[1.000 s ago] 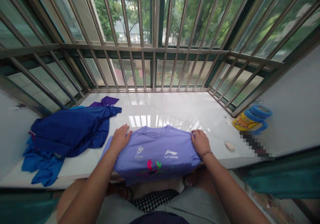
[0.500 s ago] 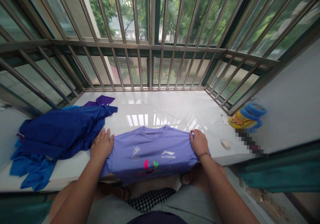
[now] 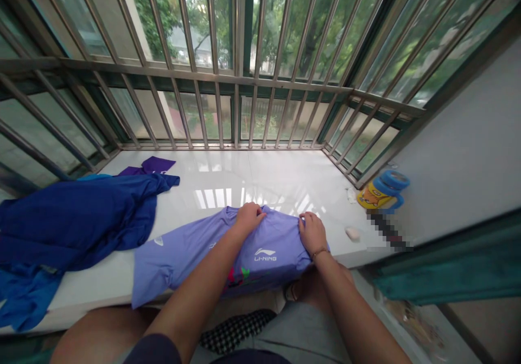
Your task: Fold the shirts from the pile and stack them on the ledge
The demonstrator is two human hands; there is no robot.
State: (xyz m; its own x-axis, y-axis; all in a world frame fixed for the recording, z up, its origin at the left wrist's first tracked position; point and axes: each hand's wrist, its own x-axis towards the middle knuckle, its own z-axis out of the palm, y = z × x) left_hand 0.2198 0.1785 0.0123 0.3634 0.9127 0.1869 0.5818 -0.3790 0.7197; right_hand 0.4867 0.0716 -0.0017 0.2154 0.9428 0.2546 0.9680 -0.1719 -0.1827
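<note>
A lavender T-shirt with a white LI-NING logo lies front side up on the white ledge. Its collar points at the window and its hem hangs over the near edge. My left hand is at the collar, fingers drawn together on the cloth. At the shoulder on the right, my right hand has its fingers bent over the fabric, thumb against it. My left forearm covers part of the chest print. The sleeve on the left lies spread out on the ledge.
Dark blue clothing is heaped at the left, with brighter blue cloth below and a purple piece behind. A blue and yellow bottle and a pale stone-like object stand at the right. Metal bars line the window.
My left hand has left the shirt's left shoulder and moved right to the collar. The left sleeve now shows spread out. My right hand stays at the right shoulder; the view has shifted slightly.
</note>
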